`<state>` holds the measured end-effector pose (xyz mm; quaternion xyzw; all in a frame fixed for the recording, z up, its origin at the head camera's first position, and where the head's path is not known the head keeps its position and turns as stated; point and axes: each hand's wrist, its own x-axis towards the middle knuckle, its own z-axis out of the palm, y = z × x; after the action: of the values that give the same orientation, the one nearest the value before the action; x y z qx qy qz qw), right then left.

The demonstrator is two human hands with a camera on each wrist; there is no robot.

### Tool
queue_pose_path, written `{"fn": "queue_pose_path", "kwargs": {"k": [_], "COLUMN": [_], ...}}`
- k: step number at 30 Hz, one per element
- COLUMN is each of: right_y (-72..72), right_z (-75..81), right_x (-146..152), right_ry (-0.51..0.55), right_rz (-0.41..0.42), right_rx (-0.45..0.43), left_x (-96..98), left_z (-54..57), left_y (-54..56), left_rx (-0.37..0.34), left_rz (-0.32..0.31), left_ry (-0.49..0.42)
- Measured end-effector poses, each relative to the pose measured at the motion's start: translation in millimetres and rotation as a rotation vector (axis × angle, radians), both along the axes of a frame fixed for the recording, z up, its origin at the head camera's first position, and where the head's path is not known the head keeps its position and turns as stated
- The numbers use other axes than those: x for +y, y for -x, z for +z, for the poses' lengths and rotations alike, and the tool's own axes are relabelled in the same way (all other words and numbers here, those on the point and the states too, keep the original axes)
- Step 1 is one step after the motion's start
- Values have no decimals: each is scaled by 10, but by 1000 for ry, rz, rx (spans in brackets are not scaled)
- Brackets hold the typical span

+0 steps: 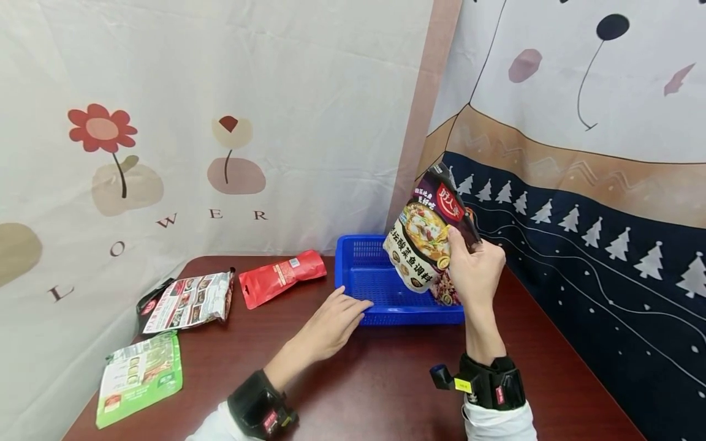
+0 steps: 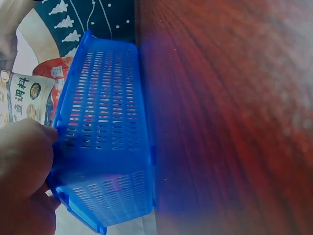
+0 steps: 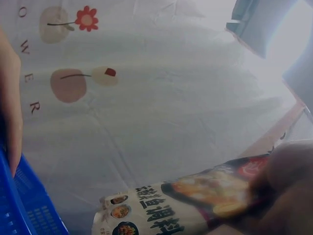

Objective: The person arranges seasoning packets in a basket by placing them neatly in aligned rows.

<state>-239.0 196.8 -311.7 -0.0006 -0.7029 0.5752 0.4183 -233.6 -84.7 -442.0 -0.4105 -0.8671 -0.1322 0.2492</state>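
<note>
One blue basket (image 1: 408, 318) stands near the back edge of the dark red-brown table (image 1: 386, 380), and one black-and-cream seasoning pouch (image 1: 425, 239) is held tilted above the right part of it. To the left lie one red pouch (image 1: 284, 278), just beside the basket, one green pouch (image 1: 140, 380) nearer the front, and one silvery-white printed packet (image 1: 190, 300) between them; a black packet end (image 1: 148, 304) shows at that packet's far side, perhaps a separate one. A speckled packet (image 1: 444, 291) shows below the held pouch at the basket's right end, though most of it is hidden and I cannot tell how many packets are there. The seasoning pouch's long axis runs diagonally, its dark top with the red logo pointing up and to the right, its cream bottom down and to the left, its printed front facing the head camera. The right hand (image 1: 480, 266) grasps it by the right-hand upper edge, thumb on the front. The left hand (image 1: 333, 321) is unclenched, its fingers fairly straight and touching the basket's near rim toward the left corner.
</note>
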Motion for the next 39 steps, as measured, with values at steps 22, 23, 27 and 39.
{"fn": "queue_pose_path", "kwargs": {"k": [22, 23, 27, 39], "right_y": [443, 457, 514, 674], "right_z": [-425, -442, -510, -765], "right_x": [112, 113, 114, 121], "right_ry": [-265, -269, -285, -342], "right_rz": [-211, -210, -211, -240], "right_rx": [-147, -157, -204, -283], "left_x": [21, 20, 16, 12], "left_z": [64, 65, 64, 74], "left_y": [-91, -91, -90, -97], "left_rx": [-103, -104, -103, -106], "left_rz": [-33, -34, -33, -32], "left_ry": [-11, -11, -6, 0]}}
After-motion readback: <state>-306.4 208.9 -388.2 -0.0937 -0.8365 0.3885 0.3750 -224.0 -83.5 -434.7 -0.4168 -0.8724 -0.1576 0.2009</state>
